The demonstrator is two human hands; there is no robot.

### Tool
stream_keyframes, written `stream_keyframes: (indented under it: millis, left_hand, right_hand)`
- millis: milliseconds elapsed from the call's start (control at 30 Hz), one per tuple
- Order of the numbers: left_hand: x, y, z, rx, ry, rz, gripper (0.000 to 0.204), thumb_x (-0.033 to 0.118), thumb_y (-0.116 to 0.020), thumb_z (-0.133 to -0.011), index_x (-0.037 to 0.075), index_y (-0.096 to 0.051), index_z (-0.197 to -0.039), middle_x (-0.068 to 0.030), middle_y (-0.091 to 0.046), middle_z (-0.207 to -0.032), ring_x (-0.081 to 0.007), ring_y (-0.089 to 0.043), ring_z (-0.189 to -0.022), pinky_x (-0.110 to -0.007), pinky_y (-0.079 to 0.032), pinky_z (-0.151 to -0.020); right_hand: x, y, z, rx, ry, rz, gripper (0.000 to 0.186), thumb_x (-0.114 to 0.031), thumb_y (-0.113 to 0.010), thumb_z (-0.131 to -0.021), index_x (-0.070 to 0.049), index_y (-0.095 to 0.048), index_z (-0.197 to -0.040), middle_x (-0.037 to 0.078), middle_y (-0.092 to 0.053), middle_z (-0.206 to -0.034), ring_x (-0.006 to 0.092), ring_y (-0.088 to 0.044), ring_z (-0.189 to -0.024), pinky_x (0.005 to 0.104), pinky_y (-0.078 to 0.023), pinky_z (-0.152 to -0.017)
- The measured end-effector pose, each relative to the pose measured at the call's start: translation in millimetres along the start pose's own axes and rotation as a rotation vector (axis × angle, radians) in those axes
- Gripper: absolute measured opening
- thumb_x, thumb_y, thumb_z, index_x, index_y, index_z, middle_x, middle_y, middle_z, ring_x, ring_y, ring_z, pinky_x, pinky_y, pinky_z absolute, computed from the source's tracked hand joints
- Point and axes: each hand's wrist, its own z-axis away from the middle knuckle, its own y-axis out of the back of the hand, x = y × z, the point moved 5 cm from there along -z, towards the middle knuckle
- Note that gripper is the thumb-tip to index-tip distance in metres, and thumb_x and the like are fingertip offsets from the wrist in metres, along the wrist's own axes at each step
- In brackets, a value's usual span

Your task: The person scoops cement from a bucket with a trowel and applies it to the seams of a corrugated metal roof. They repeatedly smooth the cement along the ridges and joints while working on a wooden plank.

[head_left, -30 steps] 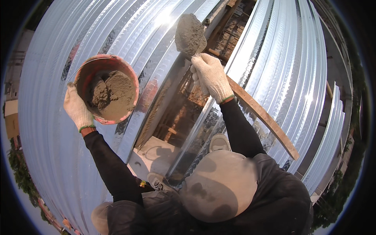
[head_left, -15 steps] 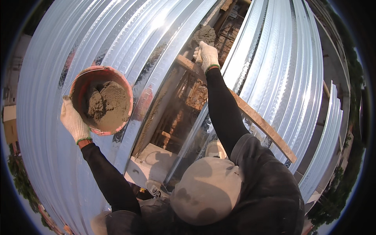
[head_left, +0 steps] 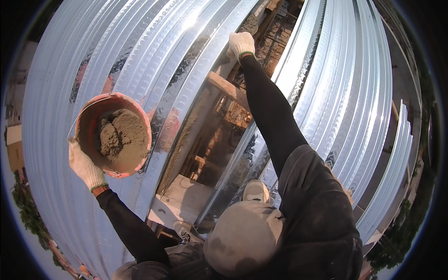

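You are looking down over your own grey cap (head_left: 245,238) and dark sleeves at curved, corrugated metal sheets (head_left: 140,56) that shine in strong sun. Between two sheets runs a long gap (head_left: 210,140), slanting from lower left to upper right, with wooden framing (head_left: 228,91) and rough masonry showing inside it. Your left hand (head_left: 84,165), in a pale work glove, is closed around the rim of a round reddish mortar pan (head_left: 114,135), holding it up at your left side; the pan holds a clump of grey mortar (head_left: 119,137) heaped toward its middle. Your right arm stretches straight up and away from you, and your gloved right hand (head_left: 241,43) is closed as a fist at the top of the gap; what it grips is hidden behind the hand, though a smear of grey mortar (head_left: 250,23) sits just beyond it at the sheet edge. The pan lies well apart from the right hand, down and to the left of it, across the left-hand sheet. The gap's long axis points nearly from the pan side up to the right hand, and the right hand is the one at the gap, the left hand well to its side. A shoe (head_left: 255,190) shows below, on the sheet beside the gap.
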Motion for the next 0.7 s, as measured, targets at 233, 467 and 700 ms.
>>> stream_keyframes:
  millis: [233,467,700]
  left_hand:
    - [1.7,9.6,-2.7,-0.009,-0.004,0.008,0.052,0.041,-0.055,-0.123,-0.008,-0.073,-0.126,-0.0084,-0.077,-0.115,-0.0181,-0.069,-0.101,-0.038,-0.058,-0.093]
    - [4.0,4.0,-1.7,-0.015,-0.039,-0.061,0.054,0.043,-0.057,-0.122,-0.008,-0.074,-0.125,-0.0091,-0.078,-0.115,-0.0177,-0.068,-0.101,-0.038,-0.058,-0.094]
    - [10.8,5.3,1.8,-0.021,-0.066,-0.073,0.053,0.041,-0.056,-0.122,-0.009,-0.074,-0.126,-0.0089,-0.078,-0.116,-0.0181,-0.068,-0.101,-0.038,-0.058,-0.095]
  right_hand:
    - [-48.1,7.8,17.2,0.054,0.104,0.297,0.026,-0.025,-0.082,-0.095,-0.004,-0.09,-0.107,0.026,-0.084,-0.109,0.0382,-0.085,-0.104,0.0467,-0.068,-0.092]
    - [-47.1,9.8,39.9,0.084,0.171,0.278,0.031,-0.023,-0.1,-0.08,-0.002,-0.09,-0.099,0.025,-0.085,-0.095,0.0373,-0.086,-0.094,0.0444,-0.069,-0.085]
    - [-60.2,-12.1,44.8,0.056,0.073,0.116,0.03,-0.023,-0.073,-0.1,0.002,-0.089,-0.106,0.029,-0.084,-0.101,0.0351,-0.086,-0.098,0.0461,-0.068,-0.085]
